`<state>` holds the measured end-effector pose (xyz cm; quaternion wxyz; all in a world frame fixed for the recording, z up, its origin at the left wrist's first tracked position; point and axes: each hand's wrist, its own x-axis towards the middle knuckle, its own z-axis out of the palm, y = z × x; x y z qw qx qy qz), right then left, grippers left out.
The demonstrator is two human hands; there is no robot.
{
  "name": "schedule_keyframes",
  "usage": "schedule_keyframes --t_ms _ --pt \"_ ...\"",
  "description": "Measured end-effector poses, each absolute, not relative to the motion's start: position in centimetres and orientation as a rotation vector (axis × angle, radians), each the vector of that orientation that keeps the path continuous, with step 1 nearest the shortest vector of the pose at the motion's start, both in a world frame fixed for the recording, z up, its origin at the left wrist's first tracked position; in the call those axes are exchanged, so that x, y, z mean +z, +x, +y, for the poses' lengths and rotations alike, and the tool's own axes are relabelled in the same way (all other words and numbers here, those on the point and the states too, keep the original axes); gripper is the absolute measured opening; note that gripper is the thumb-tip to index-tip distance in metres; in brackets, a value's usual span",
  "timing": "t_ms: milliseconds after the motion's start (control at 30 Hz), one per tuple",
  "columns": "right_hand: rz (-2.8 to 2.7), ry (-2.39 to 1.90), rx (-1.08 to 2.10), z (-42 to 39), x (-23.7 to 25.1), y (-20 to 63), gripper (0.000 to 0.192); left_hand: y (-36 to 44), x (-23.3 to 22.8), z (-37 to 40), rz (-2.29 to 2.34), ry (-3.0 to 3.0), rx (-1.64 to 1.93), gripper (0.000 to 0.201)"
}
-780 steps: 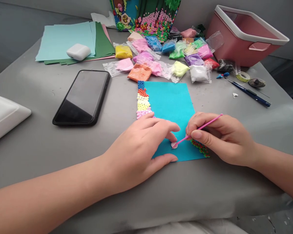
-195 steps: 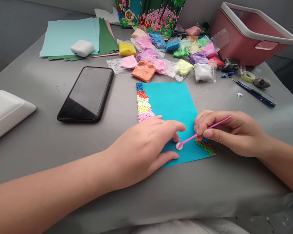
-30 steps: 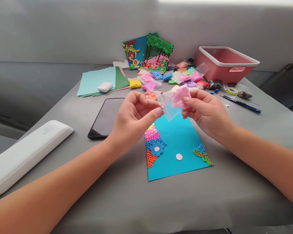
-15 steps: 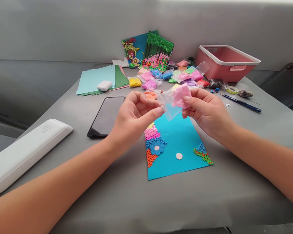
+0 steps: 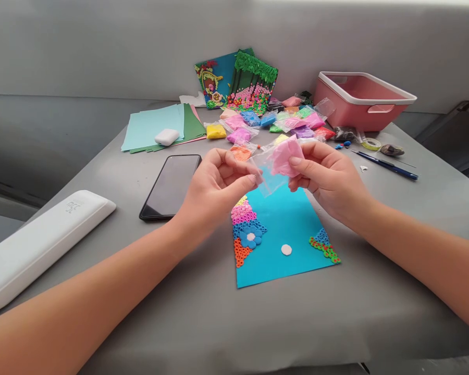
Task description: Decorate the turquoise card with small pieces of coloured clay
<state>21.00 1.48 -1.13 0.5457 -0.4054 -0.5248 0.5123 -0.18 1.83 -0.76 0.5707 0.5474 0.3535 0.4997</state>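
Observation:
Between my hands, above the far part of a blue sheet, is a clear plastic bag [image 5: 269, 179] with pink clay [image 5: 287, 155] in it. My right hand [image 5: 324, 174] pinches the bag at the clay end, thumb on top. My left hand [image 5: 226, 179] grips the bag's zip edge between thumb and fingers. Below, the blue sheet [image 5: 273, 271] carries bands of small coloured rings on its left side and a blue flower [image 5: 251, 237] with a white centre. A lone white disc [image 5: 286, 250] lies near its middle, and blue and green rings [image 5: 325, 247] line its right edge.
Behind lie several bags of coloured clay [image 5: 250, 119], two decorated pictures [image 5: 254, 86] and a pink basket [image 5: 359, 104]. A phone [image 5: 168, 185], a white device [image 5: 50, 245], paper sheets [image 5: 148, 125] and a white case [image 5: 167, 137] are at left; a blue pen-like tool [image 5: 391, 166] is at right.
The bag has shifted slightly left and down, with both hands still on it. My right hand has moved a little left. Things on the table have stayed put.

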Motion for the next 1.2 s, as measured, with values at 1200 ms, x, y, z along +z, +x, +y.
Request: schedule_keyframes --t_ms 1200 --pt "-2.198 -0.888 0.383 0.4 -1.7 21.0 0.019 -0.1 -1.8 1.5 0.764 2.313 1.047 0.018"
